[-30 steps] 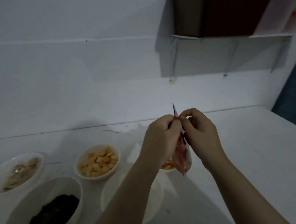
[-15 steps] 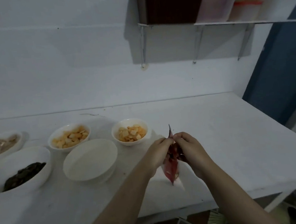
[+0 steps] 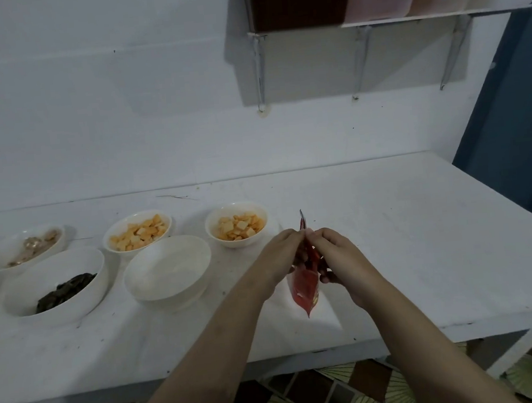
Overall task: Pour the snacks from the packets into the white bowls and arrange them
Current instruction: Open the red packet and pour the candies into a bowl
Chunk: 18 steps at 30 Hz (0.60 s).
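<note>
White table (image 3: 409, 252) runs along a white wall; its front edge sits over a patterned tile floor (image 3: 357, 387). Wall shelf (image 3: 403, 19) up top right on metal brackets, carrying a dark box and translucent plastic containers.

Five white bowls grouped on the left half of the table. Largest, near left: bowl with dark snacks (image 3: 55, 285) heaped at its bottom. Just right of it, the empty bowl (image 3: 167, 269), tilted a little, nothing visible inside. Behind these, a back row: bowl with pale snacks (image 3: 25, 245) far left, bowl of orange-yellow squares (image 3: 137, 230) in the middle, and a second bowl of orange squares (image 3: 237, 224) to the right, nearest the hands. Rims close but no clear contact between them.

Both forearms reach in from the bottom edge. Left hand (image 3: 280, 258) and right hand (image 3: 338, 259) meet above the table, right of the empty bowl, fingers curled and pinching the top of a red snack packet (image 3: 303, 287) from either side. Packet hangs upright and edge-on between the hands, its lower corner pointing down over bare table, clear of every bowl. Upper tip pokes up above the fingertips. Whether the packet is torn open: cannot tell.
</note>
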Each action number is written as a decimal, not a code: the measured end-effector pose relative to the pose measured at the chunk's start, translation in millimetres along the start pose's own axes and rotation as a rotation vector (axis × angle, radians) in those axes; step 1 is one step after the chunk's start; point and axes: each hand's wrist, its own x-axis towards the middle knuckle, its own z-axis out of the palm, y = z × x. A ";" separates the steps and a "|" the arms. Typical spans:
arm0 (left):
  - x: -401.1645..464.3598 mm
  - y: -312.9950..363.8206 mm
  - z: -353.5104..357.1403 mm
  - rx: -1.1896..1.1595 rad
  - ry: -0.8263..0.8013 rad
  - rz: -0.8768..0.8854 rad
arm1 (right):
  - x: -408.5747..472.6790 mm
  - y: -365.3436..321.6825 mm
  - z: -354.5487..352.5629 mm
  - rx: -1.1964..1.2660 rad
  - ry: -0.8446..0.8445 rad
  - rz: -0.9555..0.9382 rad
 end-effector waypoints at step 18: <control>10.4 -5.7 1.6 0.052 0.026 0.113 | 13.7 -24.1 -8.0 -0.256 -0.044 -0.043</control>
